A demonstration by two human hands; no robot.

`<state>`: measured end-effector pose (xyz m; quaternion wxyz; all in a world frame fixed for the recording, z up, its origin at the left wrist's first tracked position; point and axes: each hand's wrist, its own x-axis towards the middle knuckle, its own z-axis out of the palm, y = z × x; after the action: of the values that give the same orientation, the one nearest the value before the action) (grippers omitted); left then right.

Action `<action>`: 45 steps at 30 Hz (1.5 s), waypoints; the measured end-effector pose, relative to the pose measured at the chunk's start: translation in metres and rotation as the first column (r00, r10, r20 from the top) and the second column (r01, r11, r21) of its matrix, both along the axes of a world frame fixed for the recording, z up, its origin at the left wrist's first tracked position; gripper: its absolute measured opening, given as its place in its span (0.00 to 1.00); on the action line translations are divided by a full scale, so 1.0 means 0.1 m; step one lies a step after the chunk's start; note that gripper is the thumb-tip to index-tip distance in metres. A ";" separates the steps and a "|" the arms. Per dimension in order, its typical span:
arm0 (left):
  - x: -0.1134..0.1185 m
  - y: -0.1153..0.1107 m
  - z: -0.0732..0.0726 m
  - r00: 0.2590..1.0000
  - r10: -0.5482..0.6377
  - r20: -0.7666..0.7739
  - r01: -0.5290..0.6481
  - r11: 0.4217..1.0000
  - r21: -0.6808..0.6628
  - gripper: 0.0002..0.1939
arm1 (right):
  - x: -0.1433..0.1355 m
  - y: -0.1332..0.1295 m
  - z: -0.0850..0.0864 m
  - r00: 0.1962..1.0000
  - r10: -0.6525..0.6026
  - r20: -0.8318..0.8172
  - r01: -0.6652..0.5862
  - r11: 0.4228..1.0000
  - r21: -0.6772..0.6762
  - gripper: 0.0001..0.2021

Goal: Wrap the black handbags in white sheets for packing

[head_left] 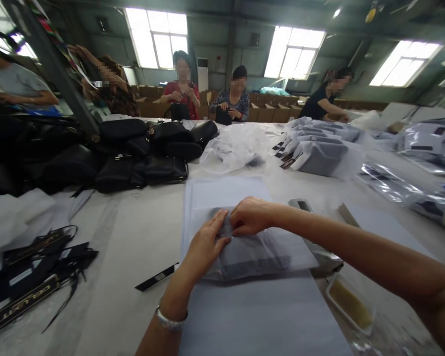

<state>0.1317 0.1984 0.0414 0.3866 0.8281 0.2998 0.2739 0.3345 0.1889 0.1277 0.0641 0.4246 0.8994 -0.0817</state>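
A dark handbag [259, 262] lies in translucent white wrapping [215, 272] on a stack of white sheets [259, 316] in front of me. My left hand [203, 244] rests on the left end of the bundle, its fingers stretched out and the thumb apart. Bent over the top of the bundle, my right hand [254, 216] has its fingers closed on the wrapping, close to my left fingertips. Its fingertips are partly hidden. A black tag [157, 277] sticks out to the left of the bundle, beside my left forearm.
Black handbags [144, 170] are heaped at the left, with black tags [33, 277] nearer me. Wrapped bags [319, 153] stand in a row at the back right. A yellow block in a white tray [350, 302] sits by my right forearm. Several co-workers [230, 96] stand across the table.
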 end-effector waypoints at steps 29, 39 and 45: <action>0.40 -0.23 0.07 0.980 0.191 -0.062 -0.128 0.834 0.537 0.23 | 0.23 -1.49 -0.80 0.931 -0.266 -0.251 0.329 0.908 0.261 0.46; 0.32 0.18 0.19 0.966 0.128 -0.223 -0.027 0.912 0.410 0.28 | 0.43 -1.07 -0.64 0.910 -0.270 -0.314 0.340 0.920 0.195 0.41; 0.10 0.43 0.64 0.928 0.374 -0.009 -0.345 0.865 0.365 0.29 | 1.08 -0.14 0.17 0.854 -0.307 -0.420 0.427 0.875 0.229 0.31</action>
<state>0.1415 0.2413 0.1054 0.1596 0.8242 0.4089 0.3578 0.4424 0.1747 0.1451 -0.1922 0.5717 0.7972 -0.0273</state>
